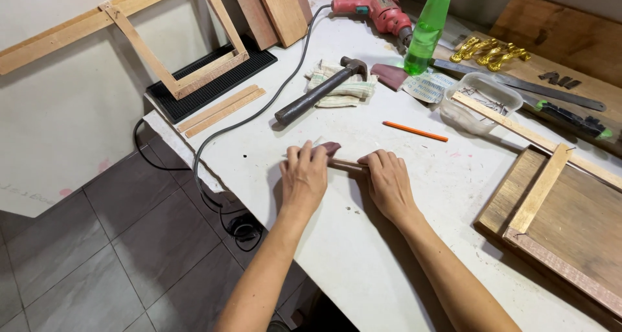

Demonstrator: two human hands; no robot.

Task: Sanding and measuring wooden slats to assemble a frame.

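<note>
A thin wooden strip [346, 165] lies across the white worktable [363, 254], and both my hands rest on it. My left hand [303, 178] presses a small reddish-brown piece of sandpaper [329, 148] onto the strip's left part. My right hand [387, 182] holds down the strip's right end with curled fingers. Most of the strip is hidden under my hands.
A hammer [317, 92] lies on a cloth behind my hands, with an orange pencil [414, 131] to the right. Farther back are a red drill [379, 11], a green spray bottle [427, 31] and a clear tub [479, 102]. A wooden panel [564, 215] sits at right, a wooden frame [188, 60] at left.
</note>
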